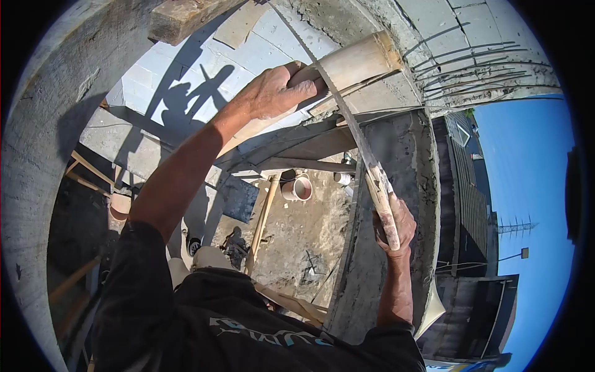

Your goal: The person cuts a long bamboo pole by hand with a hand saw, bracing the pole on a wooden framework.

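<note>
My right hand [401,224] is closed around the worn wooden handle of a handsaw [354,127]. Its long toothed blade runs up and to the left, crossing over a pale wooden board [365,59]. Close to the left of the blade, my left hand [277,92] grips the board, with the thumb on top and the other fingers partly hidden. The board slants from lower left to upper right, its far end by the concrete wall edge.
Thin rebar rods [477,77] stick out at the upper right. A rough wooden beam [186,22] juts in at the top. Far below on the ground stand a round bucket [297,189] and a leaning wooden post [263,223]. A concrete ledge [390,167] runs along my right side.
</note>
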Available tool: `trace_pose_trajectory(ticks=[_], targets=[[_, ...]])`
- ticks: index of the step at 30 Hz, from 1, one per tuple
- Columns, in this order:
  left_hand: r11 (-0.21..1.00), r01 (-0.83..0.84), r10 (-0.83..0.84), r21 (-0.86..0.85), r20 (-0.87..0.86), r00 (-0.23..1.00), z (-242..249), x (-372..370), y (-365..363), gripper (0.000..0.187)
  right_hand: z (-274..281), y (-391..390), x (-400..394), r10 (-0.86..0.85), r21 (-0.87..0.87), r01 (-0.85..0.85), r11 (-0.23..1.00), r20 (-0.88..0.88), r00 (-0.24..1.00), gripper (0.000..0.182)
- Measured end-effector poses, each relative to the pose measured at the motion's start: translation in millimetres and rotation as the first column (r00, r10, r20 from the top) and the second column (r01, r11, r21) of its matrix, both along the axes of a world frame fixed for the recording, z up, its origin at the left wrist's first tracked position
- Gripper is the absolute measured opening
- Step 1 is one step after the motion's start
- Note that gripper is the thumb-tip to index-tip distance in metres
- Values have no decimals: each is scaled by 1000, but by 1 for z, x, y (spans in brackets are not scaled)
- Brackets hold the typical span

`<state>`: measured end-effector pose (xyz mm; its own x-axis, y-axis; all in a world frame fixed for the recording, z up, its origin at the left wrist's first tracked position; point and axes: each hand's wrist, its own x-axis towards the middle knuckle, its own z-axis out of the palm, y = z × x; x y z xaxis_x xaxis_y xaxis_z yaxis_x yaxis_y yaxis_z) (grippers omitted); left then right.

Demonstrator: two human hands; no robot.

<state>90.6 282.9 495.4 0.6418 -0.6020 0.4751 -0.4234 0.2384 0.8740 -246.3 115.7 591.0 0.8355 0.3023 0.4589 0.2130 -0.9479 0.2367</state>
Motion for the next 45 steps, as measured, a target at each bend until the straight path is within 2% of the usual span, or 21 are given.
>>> trace_pose_trajectory(ticks=[3,4,7,10,13,16,18,19,21,23,25,27,28,30,33,34,36,37,38,41,45], targets=[[995,-56,54,81,22,998,-2,-6,-5,51,-1,-3,-2,-11,45,11,999,-6,1000,62],[996,-84,83,18,81,993,-4,-8,-6,44,-1,-2,-3,-14,65,14,998,-5,1000,62],[1000,7,-9,31,94,996,-5,-3,-5,43,0,0,-6,-40,98,42,994,-19,999,61],[987,63,-53,-146,75,996,-8,-5,-2,43,3,8,-8,-47,126,54,991,-58,997,62],[980,126,-108,-152,123,986,-7,-2,7,44,2,15,-7,-46,126,54,991,-69,997,63],[993,118,-118,7,126,985,-6,4,13,48,-3,14,-18,-50,146,60,988,-68,996,62],[987,146,-138,-66,118,983,-11,7,12,50,-4,18,-22,-25,143,31,989,-44,999,61],[967,190,-172,-168,115,978,-15,10,10,51,-4,21,-24,-12,142,16,990,-32,999,61],[926,273,-265,-262,68,962,-19,18,8,52,-4,28,-21,39,162,-43,986,30,999,57],[899,355,-383,-255,-65,922,-25,25,9,52,-7,26,-20,52,142,-52,988,8,999,61],[864,421,-487,-277,-249,837,-35,24,5,53,1,30,-3,79,128,-72,989,-47,996,70],[782,507,-613,-362,-306,728,-44,16,-3,56,3,38,17,89,178,-74,981,-81,993,69],[711,559,-686,-427,-247,684,-44,14,-11,59,1,38,22,81,186,-66,980,-78,994,69],[662,593,-728,-458,-203,655,-46,16,-19,59,1,43,22,82,181,-71,981,-56,995,70],[802,532,-587,-270,-196,786,-49,23,-13,46,-8,41,-2,63,147,-62,987,-5,998,69],[868,468,-488,-165,-123,864,-46,24,-12,40,-11,42,-7,29,146,-28,989,-1,1000,67],[915,393,-396,-86,-18,918,-46,17,-8,32,-13,44,0,45,185,-56,981,61,997,59],[910,400,-402,-111,6,916,-46,13,-7,31,-11,46,5,51,204,-69,977,94,994,56],[896,422,-425,-140,8,905,-46,10,-6,36,-6,45,6,63,185,-60,981,-6,998,62],[832,502,-521,-235,-19,854,-38,1,-8,59,-10,43,14,60,192,-66,979,35,998,61],[794,506,-566,-338,-107,817,-34,-13,-1,80,-15,44,6,-11,178,6,984,29,1000,59]])
